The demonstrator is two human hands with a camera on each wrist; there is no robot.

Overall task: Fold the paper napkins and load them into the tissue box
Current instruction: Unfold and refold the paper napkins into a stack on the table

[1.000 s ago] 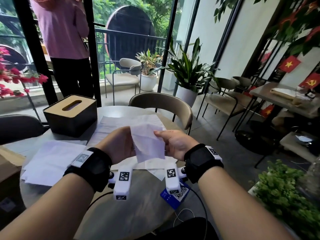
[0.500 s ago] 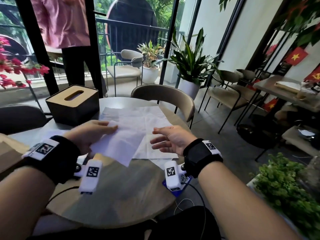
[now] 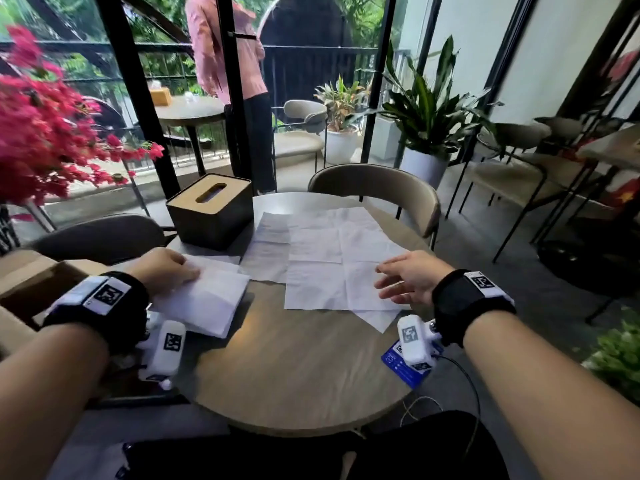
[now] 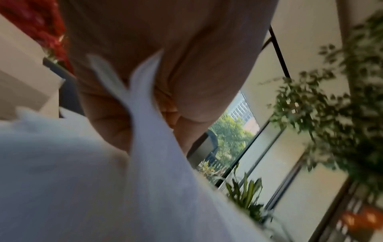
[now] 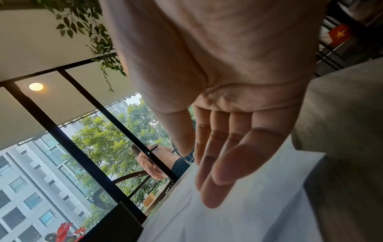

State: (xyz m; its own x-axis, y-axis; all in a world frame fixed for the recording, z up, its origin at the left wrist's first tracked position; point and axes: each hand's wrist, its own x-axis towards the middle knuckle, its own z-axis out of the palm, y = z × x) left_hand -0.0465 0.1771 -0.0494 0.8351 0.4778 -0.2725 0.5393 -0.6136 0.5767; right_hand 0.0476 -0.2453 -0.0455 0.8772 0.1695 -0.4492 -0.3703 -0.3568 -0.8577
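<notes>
A black tissue box (image 3: 211, 216) with a slotted wooden lid stands at the back left of the round table (image 3: 298, 375). Several unfolded white napkins (image 3: 325, 261) lie spread across the table's middle. My left hand (image 3: 187, 271) pinches a folded napkin (image 3: 204, 299) low over the table's left edge, on top of other white sheets. The left wrist view shows that folded napkin (image 4: 149, 147) caught between thumb and fingers (image 4: 107, 117). My right hand (image 3: 384, 282) hovers open over the right edge of the spread napkins; the right wrist view shows straight fingers (image 5: 217, 163) above a white napkin (image 5: 248, 217).
A cardboard box (image 3: 31, 285) sits at the left beside a dark chair (image 3: 100, 237). A grey chair (image 3: 377, 188) stands behind the table. A blue card (image 3: 405, 368) lies at the table's right edge. Red flowers (image 3: 41, 133), potted plants and a person (image 3: 232, 64) are beyond.
My left hand has carried the folded napkin left and down to the table's left side. My right hand has let go of it and moved right, over the spread napkins.
</notes>
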